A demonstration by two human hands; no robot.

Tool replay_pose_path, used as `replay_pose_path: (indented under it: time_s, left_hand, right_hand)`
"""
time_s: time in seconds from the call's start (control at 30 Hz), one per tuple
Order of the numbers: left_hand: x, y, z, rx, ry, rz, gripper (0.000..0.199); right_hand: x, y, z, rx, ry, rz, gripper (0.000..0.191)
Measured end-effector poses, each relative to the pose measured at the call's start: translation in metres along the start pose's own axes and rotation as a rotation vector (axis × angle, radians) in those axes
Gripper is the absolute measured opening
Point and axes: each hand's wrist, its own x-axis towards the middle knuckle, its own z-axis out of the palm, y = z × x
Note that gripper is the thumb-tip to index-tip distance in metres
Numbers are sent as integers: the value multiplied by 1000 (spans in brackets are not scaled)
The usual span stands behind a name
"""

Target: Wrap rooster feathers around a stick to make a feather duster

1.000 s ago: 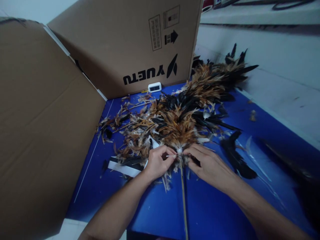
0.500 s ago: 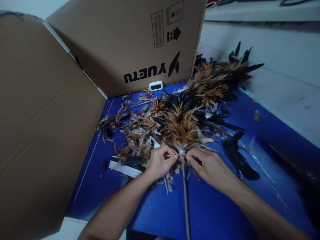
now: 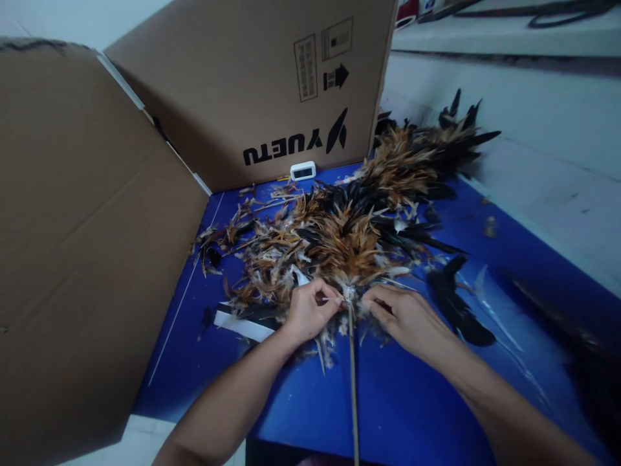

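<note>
Two bare hands worked close to a white binding [image 3: 349, 294], the left hand [image 3: 310, 310] on one side of it and the right hand [image 3: 412, 320] on the other. The left thumb and forefinger pinched a thin pale strand [image 3: 330, 298] just beside the binding. The right fingers were curled, their tips near each other (whether they gripped anything, I could not tell). The feather duster [image 3: 352, 246] lay in the middle of the blue table [image 3: 301, 414], its brown and black plumes fanning away from the person and its slim stick [image 3: 354, 382] running back toward the near edge. Loose feathers [image 3: 264, 252] littered the surface to the left, around a white strip [image 3: 245, 327] partly hidden by the left arm. A black feather [image 3: 458, 304] rested beyond the right hand. At the back, a small white device [image 3: 303, 171] stood against a cardboard panel [image 3: 242, 71] with upside-down lettering.
</note>
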Motion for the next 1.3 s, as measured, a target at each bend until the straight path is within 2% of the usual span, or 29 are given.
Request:
replay_pose_path:
  time_s: [0.1, 0.17, 0.23, 0.33, 0.4, 0.47, 0.57, 0.67, 0.77, 0.87, 0.93, 1.0, 1.1, 1.23, 1.3]
  left_hand:
    - [1, 0, 0, 22, 4, 13, 12]
    - [2, 0, 0, 47, 15, 26, 11]
    - [2, -2, 0, 62, 18, 36, 10]
    - [2, -5, -1, 55, 6, 38, 11]
    - [1, -6, -1, 34, 1, 36, 11]
    - [1, -5, -2, 9, 1, 40, 13]
    - [-1, 3, -3, -48, -25, 62, 15]
    - [-3, 15, -6, -248, -73, 72, 24]
    - [-6, 26, -8, -392, -2, 64, 27]
    - [-8, 35, -9, -361, 71, 0, 27]
    - [-10, 42, -6, -364, 31, -81, 31]
    - [-12, 49, -2, -400, -59, -158, 36]
    - [-18, 62, 3, -465, -153, -182, 38]
    - [-26, 75, -5, -516, -82, -151, 31]
    - [-30, 81, -17, -511, -41, -133, 29]
  right_hand:
    - [-2, 1, -4, -64, 132, -29, 30]
    - [-7, -5, -5, -132, 229, 31, 33]
    - [-12, -18, -4, -176, 184, 134, 35]
    - [-19, -39, 4, -167, -44, 251, 38]
    - [-20, -49, 11, -134, -113, 274, 36]
    - [-20, -51, 17, -77, -107, 301, 33]
    - [-20, -45, 22, 123, -50, 367, 31]
    - [-26, -39, 21, 345, 54, 387, 35]
    - [-35, -38, 16, 445, 149, 350, 38]
    - [-42, -45, 9, 493, 179, 336, 38]
    - [-45, -52, 6, 502, 176, 325, 36]
    - [-46, -60, 6, 491, 180, 276, 34]
    - [-45, -72, 8, 468, 178, 178, 29]
    - [-39, -80, 10, 463, 91, 34, 28]
    - [-36, -80, 13, 355, 78, -118, 27]
